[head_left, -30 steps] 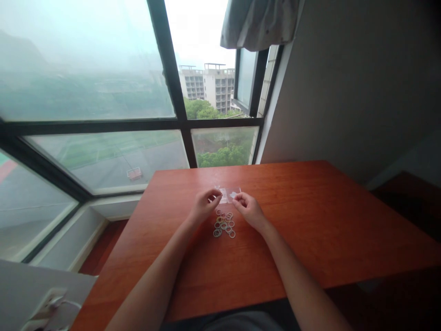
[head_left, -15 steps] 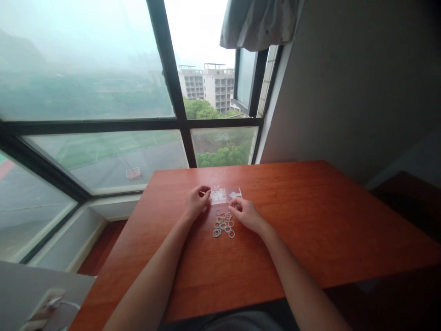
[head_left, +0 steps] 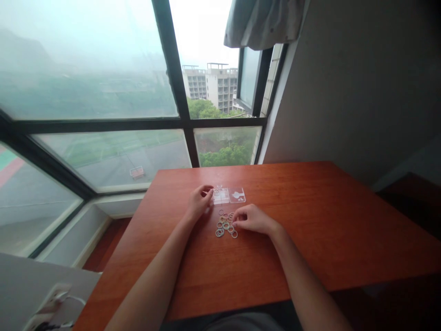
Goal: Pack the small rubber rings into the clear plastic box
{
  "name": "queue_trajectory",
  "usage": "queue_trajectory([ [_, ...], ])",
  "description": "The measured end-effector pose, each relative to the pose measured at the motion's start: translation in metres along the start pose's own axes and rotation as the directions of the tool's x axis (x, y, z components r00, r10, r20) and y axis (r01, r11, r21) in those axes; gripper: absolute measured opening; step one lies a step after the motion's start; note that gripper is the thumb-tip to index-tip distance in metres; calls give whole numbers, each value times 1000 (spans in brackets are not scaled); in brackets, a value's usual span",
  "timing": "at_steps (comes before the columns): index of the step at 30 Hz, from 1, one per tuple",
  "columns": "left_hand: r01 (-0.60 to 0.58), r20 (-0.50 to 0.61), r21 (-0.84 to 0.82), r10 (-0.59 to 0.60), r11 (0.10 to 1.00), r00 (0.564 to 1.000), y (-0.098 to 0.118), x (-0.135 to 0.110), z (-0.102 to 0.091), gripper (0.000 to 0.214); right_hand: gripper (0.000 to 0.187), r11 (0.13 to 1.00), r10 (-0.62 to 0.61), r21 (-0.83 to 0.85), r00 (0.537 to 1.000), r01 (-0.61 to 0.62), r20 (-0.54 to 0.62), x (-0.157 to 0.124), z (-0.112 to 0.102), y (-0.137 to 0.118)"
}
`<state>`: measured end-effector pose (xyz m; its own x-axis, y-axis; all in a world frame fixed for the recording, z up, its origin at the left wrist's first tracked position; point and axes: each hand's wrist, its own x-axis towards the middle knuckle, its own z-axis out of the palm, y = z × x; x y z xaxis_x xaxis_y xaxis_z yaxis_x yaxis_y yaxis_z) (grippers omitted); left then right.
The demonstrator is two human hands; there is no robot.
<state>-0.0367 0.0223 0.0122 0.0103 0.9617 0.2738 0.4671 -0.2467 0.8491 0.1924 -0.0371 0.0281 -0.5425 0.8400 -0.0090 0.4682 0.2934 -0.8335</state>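
Note:
A small clear plastic box (head_left: 220, 196) lies on the table with its lid (head_left: 237, 195) folded open to the right; white print shows on the lid. My left hand (head_left: 200, 201) grips the box's left side between thumb and fingers. A few small rings appear to lie inside. Nearer to me is a loose pile of pale, pastel thin rings (head_left: 226, 226), several of them overlapping. At the pile's right edge, my right hand (head_left: 253, 218) has its thumb and fingertips pinched together on a ring, which the fingers mostly cover.
The reddish-brown wooden table (head_left: 292, 243) stretches away to the right. Dark-framed windows (head_left: 186, 124) rise behind it, with a grey curtain (head_left: 263, 23) at the top. A wall socket with a plugged-in cable (head_left: 74, 299) is at the lower left.
My right hand has moved from beside the lid back toward me, down to the pile's right edge. My left hand keeps its place on the box. The view has shifted slightly.

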Motion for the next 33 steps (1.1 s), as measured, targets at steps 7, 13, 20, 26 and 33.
queue_trajectory([
  [7, -2, -1, -9, 2, 1000, 1000, 2, -2, 1, 29, 20, 998, -23, -62, 994, 30, 103, -4, -1, -3],
  [13, 0, 7, -20, 0, 1000, 1000, 3, -3, 0, 29, 14, 990, -50, -126, 990, 67, 128, -4, -2, -2],
  [20, 0, 23, -34, 1, 999, 1000, 0, -3, 0, 29, 15, 997, -73, -27, 994, 75, 86, -1, 1, 0],
  [26, -10, 23, -13, 10, 1000, 1000, 0, -3, 0, 28, 14, 998, -58, -16, 962, 56, -267, 9, 7, 2],
  [33, -33, 13, -9, 33, 999, 999, 11, -5, -2, 27, 22, 991, 25, 127, 901, 33, -433, 12, 1, 2],
])
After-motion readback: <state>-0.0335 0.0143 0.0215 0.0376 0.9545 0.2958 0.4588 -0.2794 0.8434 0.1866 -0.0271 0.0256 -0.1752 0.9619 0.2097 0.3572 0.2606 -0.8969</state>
